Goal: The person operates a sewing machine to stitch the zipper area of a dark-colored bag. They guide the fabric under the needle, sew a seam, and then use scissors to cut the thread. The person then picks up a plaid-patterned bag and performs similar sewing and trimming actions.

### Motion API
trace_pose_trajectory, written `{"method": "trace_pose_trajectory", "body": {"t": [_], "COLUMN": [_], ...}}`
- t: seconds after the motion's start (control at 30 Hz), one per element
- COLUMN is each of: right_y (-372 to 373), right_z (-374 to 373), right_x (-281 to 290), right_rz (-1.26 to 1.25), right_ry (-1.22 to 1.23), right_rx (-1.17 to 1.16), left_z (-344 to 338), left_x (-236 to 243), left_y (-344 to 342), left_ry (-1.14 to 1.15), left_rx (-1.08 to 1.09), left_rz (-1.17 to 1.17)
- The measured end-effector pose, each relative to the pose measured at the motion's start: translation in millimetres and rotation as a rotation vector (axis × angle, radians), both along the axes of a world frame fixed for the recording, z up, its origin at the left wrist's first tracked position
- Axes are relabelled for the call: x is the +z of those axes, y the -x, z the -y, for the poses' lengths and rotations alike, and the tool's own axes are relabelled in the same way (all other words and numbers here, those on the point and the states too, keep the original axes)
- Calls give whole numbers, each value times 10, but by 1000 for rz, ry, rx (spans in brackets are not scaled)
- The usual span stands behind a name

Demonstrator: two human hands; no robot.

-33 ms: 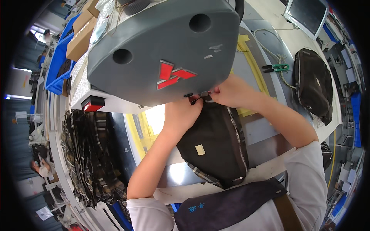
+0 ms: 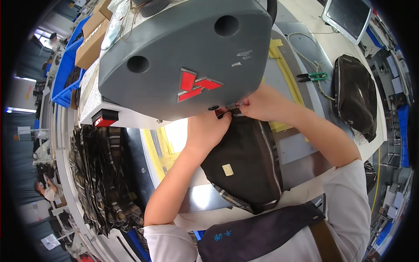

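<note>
A dark brown fabric bag (image 2: pixel 238 161) with a metal zipper (image 2: pixel 269 148) along its right side lies under the grey head of a sewing machine (image 2: pixel 187 65). A small cream label (image 2: pixel 227 170) sits on its front, and checked lining shows at its lower left edge. My left hand (image 2: pixel 208 131) is closed on the bag's narrow far end, thumb and fingers together. From the right, my right hand (image 2: pixel 268 105) pinches the same end by a small metal piece (image 2: pixel 231 106). The machine head partly hides the fingertips and the stitching point.
Checked fabric pieces (image 2: pixel 102 174) hang in a pile at the left. Green-handled thread snips (image 2: pixel 312 77) and a cord lie to the right, near a second dark bag (image 2: pixel 355 98). A screen (image 2: pixel 348 17) stands far right; blue bins (image 2: pixel 65 83) and cardboard boxes (image 2: pixel 91 43) stand far left.
The bag and my left hand have shifted very slightly to the right. Both hands keep their hold.
</note>
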State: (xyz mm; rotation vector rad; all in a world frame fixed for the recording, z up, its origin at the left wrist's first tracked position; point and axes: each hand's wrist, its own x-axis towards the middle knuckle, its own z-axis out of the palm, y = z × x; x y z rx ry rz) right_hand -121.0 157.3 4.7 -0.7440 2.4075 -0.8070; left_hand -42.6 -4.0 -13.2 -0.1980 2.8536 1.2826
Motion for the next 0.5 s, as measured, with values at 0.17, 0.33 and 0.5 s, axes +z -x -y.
{"method": "trace_pose_trajectory", "body": {"t": [0.17, 0.33, 0.5], "right_y": [62, 51, 58], "right_z": [35, 18, 72], "right_x": [-42, -92, -2], "right_rz": [51, 21, -11], "right_ry": [-38, 45, -24], "right_rx": [42, -6, -72], "left_z": [65, 61, 89], "left_x": [17, -6, -83], "left_y": [17, 32, 118], "left_ry": [45, 85, 119], "left_rx": [-31, -9, 3], "left_rz": [27, 4, -66]}}
